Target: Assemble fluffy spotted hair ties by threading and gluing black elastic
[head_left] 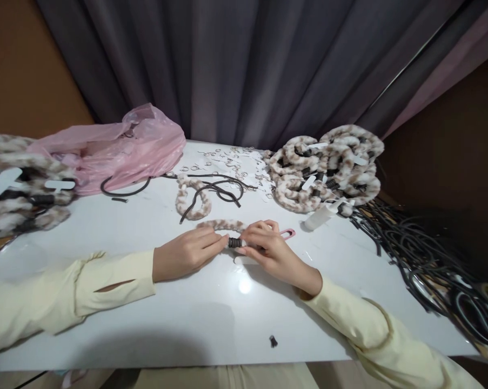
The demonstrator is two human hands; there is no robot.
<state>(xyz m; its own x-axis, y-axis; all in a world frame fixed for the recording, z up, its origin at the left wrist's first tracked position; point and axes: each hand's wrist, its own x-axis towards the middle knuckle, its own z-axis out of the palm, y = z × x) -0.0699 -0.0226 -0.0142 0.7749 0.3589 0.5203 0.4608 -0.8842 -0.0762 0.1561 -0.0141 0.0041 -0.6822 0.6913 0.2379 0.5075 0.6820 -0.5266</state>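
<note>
A plush brown-and-white furry ring [221,224] lies between my hands on the white table. Dark cord is wound in tight coils [235,243] around its near side. My left hand [189,253] is closed on the ring, fingertips at the left end of the coils. From the right, my right hand [268,246] pinches the ring beside the coils. A pink loop-shaped handle [288,233] shows behind my right hand; whether the hand holds it, I cannot tell. Under that hand lies a white tag [246,260].
Beyond my hands are another furry ring [181,200] and loose dark cords [223,186]. Furry rings are piled at right [328,167] and left [20,205]. A pink plastic bag [122,146], metal clasps [235,165], white bottle [320,216], cord heap [422,243] and black scrap [273,341] lie around.
</note>
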